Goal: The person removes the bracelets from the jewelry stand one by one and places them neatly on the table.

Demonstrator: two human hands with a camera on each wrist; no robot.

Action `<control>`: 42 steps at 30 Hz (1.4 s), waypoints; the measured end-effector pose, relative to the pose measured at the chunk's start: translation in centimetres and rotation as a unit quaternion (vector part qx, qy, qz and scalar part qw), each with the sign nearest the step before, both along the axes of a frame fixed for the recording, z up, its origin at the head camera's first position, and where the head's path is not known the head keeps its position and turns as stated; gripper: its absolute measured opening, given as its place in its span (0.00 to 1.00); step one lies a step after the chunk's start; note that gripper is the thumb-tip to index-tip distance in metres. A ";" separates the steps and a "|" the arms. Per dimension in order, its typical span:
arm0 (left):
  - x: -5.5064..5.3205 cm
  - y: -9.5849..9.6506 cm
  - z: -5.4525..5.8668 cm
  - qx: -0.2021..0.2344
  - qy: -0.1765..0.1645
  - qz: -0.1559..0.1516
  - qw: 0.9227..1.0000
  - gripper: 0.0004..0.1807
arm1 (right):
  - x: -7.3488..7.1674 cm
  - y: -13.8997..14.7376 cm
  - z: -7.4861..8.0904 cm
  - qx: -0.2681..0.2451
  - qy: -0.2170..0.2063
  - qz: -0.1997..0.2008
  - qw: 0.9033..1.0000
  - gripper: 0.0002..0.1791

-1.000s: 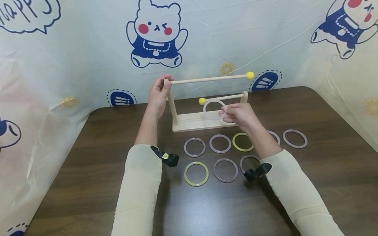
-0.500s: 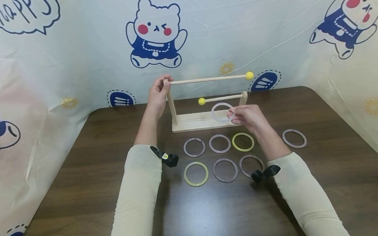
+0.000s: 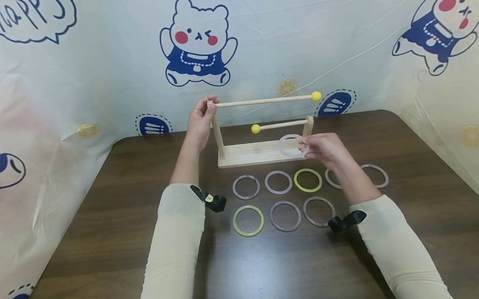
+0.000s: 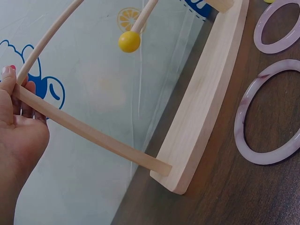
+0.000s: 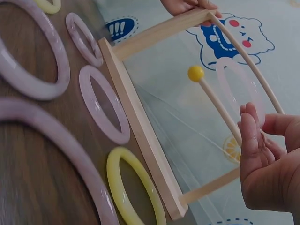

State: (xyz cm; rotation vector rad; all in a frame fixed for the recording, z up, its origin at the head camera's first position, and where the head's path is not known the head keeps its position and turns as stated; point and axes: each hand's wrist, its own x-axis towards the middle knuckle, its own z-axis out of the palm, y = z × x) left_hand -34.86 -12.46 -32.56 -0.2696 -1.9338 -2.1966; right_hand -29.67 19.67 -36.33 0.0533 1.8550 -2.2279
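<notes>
My left hand (image 3: 200, 124) grips the top of the left upright (image 4: 93, 126) of a wooden rack, where the upper rod (image 3: 265, 101) joins it. In front of the rack's right half, my right hand (image 3: 325, 150) pinches a pale lilac bangle (image 3: 280, 147) by its right edge between thumb and fingers. That bangle is raised off the table, seen just below the lower rod (image 3: 282, 125); whether it encircles the rod I cannot tell. Yellow balls cap both rods, the lower ball (image 5: 196, 73) pointing left. The rack's base (image 3: 255, 153) stands on the table.
Several lilac bangles (image 3: 234, 187) lie in two rows before the rack, with a yellow bangle (image 3: 295, 180) in the back row and a yellow-green bangle (image 3: 235, 221) in front. My right forearm partly covers two on the right. A printed cloth (image 3: 259, 55) hangs behind the dark wooden table (image 3: 107, 244).
My right hand has moved to the right and slightly down with the bangle, away from the lower rod's yellow ball toward the right upright. The left hand stays on the rack.
</notes>
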 end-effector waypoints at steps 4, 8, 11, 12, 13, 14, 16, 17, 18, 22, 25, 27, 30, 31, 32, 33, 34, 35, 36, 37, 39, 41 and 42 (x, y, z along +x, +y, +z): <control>0.0 0.0 -0.1 -0.008 0.000 -0.001 1.000 0.18 | 0.4 1.1 -0.2 0.000 0.003 0.008 1.000 0.14; 0.0 0.0 -0.1 -0.005 -0.003 -0.001 1.000 0.18 | 0.8 2.2 -0.5 0.004 -0.002 0.013 1.000 0.16; 0.0 -0.1 0.0 -0.001 -0.003 -0.003 1.000 0.16 | 0.9 2.8 -0.7 0.010 -0.005 0.017 1.000 0.17; 0.0 -0.1 0.0 -0.001 -0.003 -0.003 1.000 0.16 | 1.0 2.9 -0.7 0.010 -0.005 0.019 1.000 0.17; 0.1 -0.1 0.0 -0.001 -0.003 -0.003 1.000 0.15 | 1.0 3.0 -0.7 0.011 -0.006 0.020 1.000 0.17; 0.1 -0.1 0.0 -0.002 -0.002 -0.003 1.000 0.15 | 1.1 3.2 -0.7 0.010 -0.005 0.023 1.000 0.17; 0.2 -0.1 0.0 -0.007 -0.001 -0.003 1.000 0.15 | 1.2 3.5 -0.7 0.010 -0.003 0.030 1.000 0.17; 0.2 -0.1 0.0 -0.007 -0.003 -0.001 1.000 0.15 | 1.3 3.6 -0.7 0.011 -0.002 0.032 0.999 0.16; 0.2 -0.1 0.1 -0.008 -0.003 0.000 1.000 0.15 | 1.4 3.8 -0.7 0.011 -0.001 0.035 0.999 0.16; 0.3 -0.1 0.1 -0.007 -0.005 0.002 1.000 0.15 | 1.8 4.5 -0.6 0.008 -0.004 0.048 0.999 0.14; 0.2 -0.1 0.1 -0.006 -0.003 0.000 1.000 0.19 | 2.1 5.0 -0.5 0.006 -0.011 0.057 0.998 0.14; 0.1 -0.1 0.1 -0.004 -0.002 -0.001 1.000 0.20 | 2.3 5.3 -0.6 0.010 -0.015 0.060 0.998 0.14; 0.0 -0.1 0.1 -0.003 0.000 0.000 1.000 0.21 | 2.4 5.8 -0.7 0.025 -0.019 0.062 0.998 0.14; 0.0 -0.1 0.1 -0.002 -0.001 0.001 1.000 0.20 | 2.5 6.0 -0.7 0.032 -0.021 0.062 0.997 0.13; -0.1 -0.1 0.1 -0.004 0.001 0.000 1.000 0.20 | 2.5 6.1 -0.7 0.038 -0.021 0.063 0.997 0.13; -0.1 -0.1 0.1 -0.007 0.003 0.001 1.000 0.19 | 2.5 6.3 -0.7 0.047 -0.023 0.063 0.997 0.12; -0.1 -0.1 0.0 -0.010 0.003 0.001 1.000 0.19 | 2.6 6.4 -0.8 0.055 -0.025 0.064 0.996 0.12; -0.1 0.0 0.0 -0.008 0.002 0.001 1.000 0.19 | 2.6 6.5 -0.8 0.061 -0.027 0.064 0.996 0.11; -0.1 0.0 0.0 -0.009 0.001 0.000 1.000 0.19 | 2.7 6.7 -0.9 0.066 -0.028 0.065 0.995 0.11; -0.1 0.0 0.0 -0.009 0.000 0.000 1.000 0.18 | 2.7 6.8 -0.9 0.070 -0.030 0.068 0.995 0.11; -0.1 0.0 0.1 -0.007 -0.003 0.001 1.000 0.18 | 2.8 7.0 -1.1 0.080 -0.033 0.074 0.994 0.11; -0.1 0.0 0.1 -0.003 -0.006 0.001 1.000 0.17 | 3.0 7.3 -1.3 0.089 -0.031 0.084 0.992 0.11; -0.1 0.0 0.1 -0.004 -0.007 0.001 1.000 0.16 | 3.0 7.4 -1.4 0.095 -0.030 0.089 0.991 0.11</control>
